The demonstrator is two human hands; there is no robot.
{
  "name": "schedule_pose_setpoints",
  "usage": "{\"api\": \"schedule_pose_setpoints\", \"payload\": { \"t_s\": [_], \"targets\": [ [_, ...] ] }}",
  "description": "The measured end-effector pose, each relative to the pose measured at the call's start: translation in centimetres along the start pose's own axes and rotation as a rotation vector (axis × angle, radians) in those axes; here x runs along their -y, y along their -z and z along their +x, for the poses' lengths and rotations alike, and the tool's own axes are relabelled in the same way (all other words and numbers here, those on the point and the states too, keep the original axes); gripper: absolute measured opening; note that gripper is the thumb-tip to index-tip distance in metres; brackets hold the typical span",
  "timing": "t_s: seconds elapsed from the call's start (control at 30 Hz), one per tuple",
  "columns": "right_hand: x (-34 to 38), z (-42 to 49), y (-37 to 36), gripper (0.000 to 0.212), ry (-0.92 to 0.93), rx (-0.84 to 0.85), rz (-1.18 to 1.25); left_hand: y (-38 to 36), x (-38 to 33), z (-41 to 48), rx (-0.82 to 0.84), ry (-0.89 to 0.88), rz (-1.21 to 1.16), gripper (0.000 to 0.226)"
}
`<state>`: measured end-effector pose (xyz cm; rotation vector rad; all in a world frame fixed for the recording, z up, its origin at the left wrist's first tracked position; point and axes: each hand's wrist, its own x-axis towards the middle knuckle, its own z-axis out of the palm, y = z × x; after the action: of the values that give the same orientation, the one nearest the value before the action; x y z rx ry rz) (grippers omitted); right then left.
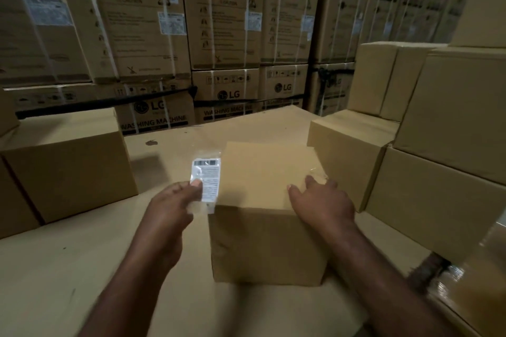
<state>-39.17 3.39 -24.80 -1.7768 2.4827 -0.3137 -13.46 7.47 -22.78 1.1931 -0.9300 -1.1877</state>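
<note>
A small plain cardboard box (268, 216) stands on a wide cardboard-covered surface (68, 268) in front of me. My left hand (172, 205) pinches a white printed label (208, 180) in a clear sleeve, held just beside the box's left top edge. My right hand (320, 200) rests on the box's top near its right edge, fingers spread and fairly straight. A strip of clear tape glints on the box top under my right fingertips.
A larger brown box (68, 169) sits to the left. Stacked plain boxes (438, 145) rise at the right. A wall of strapped washing machine cartons (219, 35) closes off the back. A tape-wrapped carton (471, 282) lies at the lower right.
</note>
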Motion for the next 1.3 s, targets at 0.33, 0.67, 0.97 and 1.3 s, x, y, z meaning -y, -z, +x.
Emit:
{"api": "schedule_pose_setpoints", "payload": {
  "t_s": [0.33,0.67,0.97,1.3],
  "targets": [
    [-5.9,-3.0,0.3,0.085,0.164,0.194,0.727,-3.2,1.3,0.1,0.112,-0.005,0.055,0.016],
    [-7.2,-1.1,7.7,0.082,0.321,-0.181,0.583,-9.2,-3.0,3.0,0.055,-0.293,-0.081,0.010],
    [-9.5,4.1,15.6,0.080,0.345,-0.483,0.473,-19.0,-9.2,7.9,0.046,-0.555,-0.187,0.008],
    [-11.1,10.3,17.4,0.056,0.298,-0.547,0.323,-29.7,-10.0,16.8,0.050,-0.485,-0.290,0.007]
  ]
}}
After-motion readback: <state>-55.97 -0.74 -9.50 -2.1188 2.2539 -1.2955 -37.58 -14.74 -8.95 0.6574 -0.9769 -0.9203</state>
